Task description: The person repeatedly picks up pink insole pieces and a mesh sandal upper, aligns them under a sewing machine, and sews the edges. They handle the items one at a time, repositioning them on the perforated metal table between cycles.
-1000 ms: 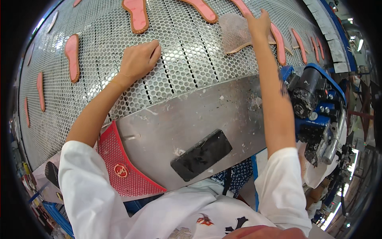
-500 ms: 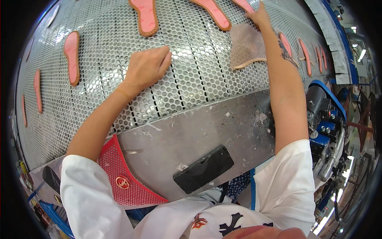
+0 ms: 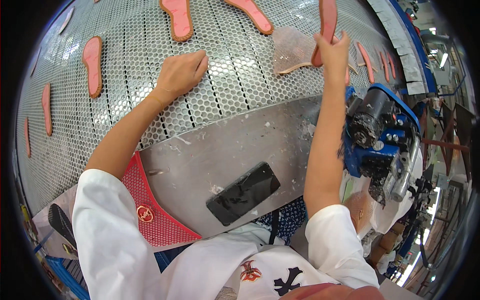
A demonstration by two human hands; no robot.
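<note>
With the left hand (image 3: 181, 75) clenched left of the mesh piece (image 3: 291, 49), an insole (image 3: 328, 19) is grasped right of it by the right hand (image 3: 334, 56), seemingly for pick-up, needing steady lifting.

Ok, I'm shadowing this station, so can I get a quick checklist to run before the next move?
1. Right hand has a grip on the pink insole: ok, held by its near end.
2. Left hand empty: cannot tell, fingers curled closed.
3. Phone off the perforated surface: ok, on the metal ledge.
4. Red mesh piece apart from the phone: ok.
5. Area beside the right hand free of loose pieces: not ok, pale mesh piece there.
</note>
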